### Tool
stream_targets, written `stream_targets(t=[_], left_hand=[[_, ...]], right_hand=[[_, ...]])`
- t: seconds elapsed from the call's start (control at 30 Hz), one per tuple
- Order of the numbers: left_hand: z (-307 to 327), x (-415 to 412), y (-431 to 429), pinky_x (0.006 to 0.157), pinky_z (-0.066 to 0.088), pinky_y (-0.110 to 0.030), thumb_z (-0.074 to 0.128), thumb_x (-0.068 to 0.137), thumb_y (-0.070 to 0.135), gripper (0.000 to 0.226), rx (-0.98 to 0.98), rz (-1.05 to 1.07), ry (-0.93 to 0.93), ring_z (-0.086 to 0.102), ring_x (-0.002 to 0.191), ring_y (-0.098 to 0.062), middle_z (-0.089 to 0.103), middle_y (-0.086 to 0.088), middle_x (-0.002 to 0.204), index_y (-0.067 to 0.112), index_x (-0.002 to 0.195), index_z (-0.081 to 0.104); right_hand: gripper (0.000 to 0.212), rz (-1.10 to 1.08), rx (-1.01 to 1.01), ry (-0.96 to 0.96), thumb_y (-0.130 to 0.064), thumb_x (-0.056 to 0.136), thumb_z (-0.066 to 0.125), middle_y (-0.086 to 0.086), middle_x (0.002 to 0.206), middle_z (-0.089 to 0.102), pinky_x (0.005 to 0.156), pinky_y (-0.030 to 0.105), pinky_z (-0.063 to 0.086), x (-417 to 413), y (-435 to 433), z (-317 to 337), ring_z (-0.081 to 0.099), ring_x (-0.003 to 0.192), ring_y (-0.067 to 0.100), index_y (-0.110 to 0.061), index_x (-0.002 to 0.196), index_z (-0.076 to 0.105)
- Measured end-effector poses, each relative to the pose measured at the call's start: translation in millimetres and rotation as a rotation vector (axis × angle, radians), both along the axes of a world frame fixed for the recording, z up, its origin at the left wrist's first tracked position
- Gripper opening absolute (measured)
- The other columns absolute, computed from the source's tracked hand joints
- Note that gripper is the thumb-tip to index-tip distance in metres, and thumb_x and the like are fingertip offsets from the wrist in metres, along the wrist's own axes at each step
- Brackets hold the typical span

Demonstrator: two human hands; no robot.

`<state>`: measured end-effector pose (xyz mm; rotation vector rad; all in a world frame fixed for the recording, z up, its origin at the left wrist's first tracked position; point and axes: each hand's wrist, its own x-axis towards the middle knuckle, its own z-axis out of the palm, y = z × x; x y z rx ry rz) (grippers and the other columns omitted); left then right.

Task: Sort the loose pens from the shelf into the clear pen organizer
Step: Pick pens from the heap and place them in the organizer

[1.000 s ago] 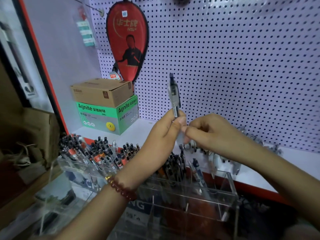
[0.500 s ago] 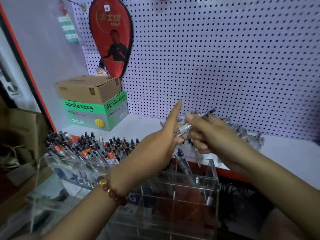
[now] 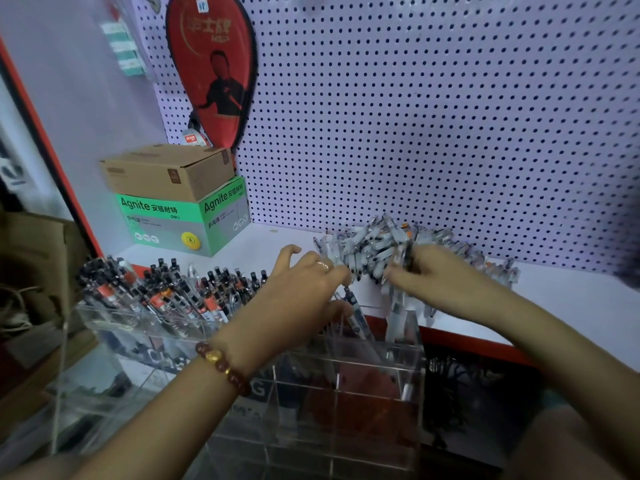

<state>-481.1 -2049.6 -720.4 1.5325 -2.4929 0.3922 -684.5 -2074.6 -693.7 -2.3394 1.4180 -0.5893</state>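
A heap of loose clear pens [image 3: 377, 247] lies on the white shelf [image 3: 571, 306] below the pegboard. The clear pen organizer [image 3: 346, 386] stands in front of the shelf. Its left compartments are packed with pens [image 3: 166, 292], and a single pen [image 3: 355, 311] leans in a right compartment. My left hand [image 3: 304, 289] reaches over the organizer, its bent fingertips touching the heap's front edge with nothing seen in its grip. My right hand [image 3: 426, 275] is at the heap's front and grips a dark-tipped pen [image 3: 408, 258]. A blurred clear pen [image 3: 396, 306] hangs below its fingers over the organizer.
A brown carton [image 3: 166, 171] sits on a green Agnite box [image 3: 183, 220] at the shelf's back left. A red paddle case [image 3: 214, 71] hangs on the pegboard [image 3: 450, 116]. The shelf has a red front edge [image 3: 467, 341].
The pen went from my left hand's upright grip to my right hand. Both hands then dropped and moved forward to the pen heap on the shelf.
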Motion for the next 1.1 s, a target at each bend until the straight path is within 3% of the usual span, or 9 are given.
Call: stream_targets(t=[0.13, 0.27, 0.53, 0.67, 0.83, 0.97, 1.1], left_hand=[[-1, 1, -5, 0.115, 0.005, -0.042, 0.047, 0.097, 0.039, 0.022, -0.021, -0.065, 0.028, 0.045, 0.117, -0.011, 0.06, 0.011, 0.112, 0.027, 0.115, 0.051], [-1, -4, -8, 0.114, -0.002, -0.042, 0.052, 0.093, 0.042, 0.027, -0.012, -0.092, 0.067, 0.045, 0.118, -0.008, 0.063, 0.014, 0.112, 0.031, 0.118, 0.053], [-2, -5, -10, 0.111, -0.007, -0.039, 0.056, 0.089, 0.049, 0.02, -0.063, -0.09, 0.188, 0.047, 0.108, -0.003, 0.063, 0.014, 0.091, 0.034, 0.1, 0.062], [1, -6, -10, 0.11, -0.003, -0.033, 0.058, 0.089, 0.048, 0.018, -0.081, -0.062, 0.277, 0.048, 0.098, -0.002, 0.059, 0.013, 0.078, 0.033, 0.096, 0.064], [-1, -2, -14, 0.109, 0.012, -0.032, 0.052, 0.094, 0.034, 0.014, -0.019, -0.063, 0.322, 0.045, 0.088, -0.003, 0.06, 0.013, 0.083, 0.033, 0.104, 0.062], [1, 3, -19, 0.093, 0.03, -0.029, 0.045, 0.099, 0.036, 0.019, 0.07, -0.12, 0.397, 0.044, 0.074, 0.002, 0.057, 0.018, 0.08, 0.031, 0.103, 0.063], [2, 6, -17, 0.079, 0.03, -0.025, 0.045, 0.096, 0.043, 0.023, 0.137, -0.167, 0.477, 0.051, 0.076, 0.005, 0.057, 0.018, 0.075, 0.03, 0.101, 0.063]], right_hand=[[0.037, 0.105, 0.147, 0.143, -0.038, 0.093, 0.055, 0.002, 0.064, 0.044, 0.056, 0.033, 0.035, 4, -2, -14, 0.041, 0.056, 0.014, -0.004, 0.079, 0.054], [0.018, 0.127, 0.139, 0.218, -0.033, 0.09, 0.061, 0.004, 0.078, 0.06, 0.066, 0.038, 0.048, 10, 0, -18, 0.056, 0.068, 0.019, -0.017, 0.085, 0.055], [0.026, 0.133, 0.12, 0.279, -0.035, 0.085, 0.069, -0.004, 0.078, 0.06, 0.066, 0.034, 0.049, 14, 2, -18, 0.056, 0.066, 0.011, -0.021, 0.1, 0.054], [0.029, 0.107, 0.179, 0.155, -0.034, 0.083, 0.071, -0.009, 0.07, 0.061, 0.068, 0.034, 0.05, 16, 0, -20, 0.06, 0.067, 0.011, -0.017, 0.099, 0.053], [0.044, 0.113, 0.19, 0.139, -0.038, 0.083, 0.07, -0.005, 0.076, 0.064, 0.069, 0.039, 0.051, 23, -1, -24, 0.062, 0.069, 0.015, -0.02, 0.116, 0.048], [0.052, 0.073, 0.194, 0.189, -0.038, 0.081, 0.072, -0.002, 0.077, 0.059, 0.063, 0.034, 0.048, 28, 0, -21, 0.052, 0.063, 0.011, -0.02, 0.121, 0.044], [0.045, 0.131, 0.182, 0.217, -0.026, 0.084, 0.07, -0.003, 0.081, 0.054, 0.058, 0.023, 0.042, 32, 1, -18, 0.049, 0.065, 0.007, -0.018, 0.12, 0.045]])
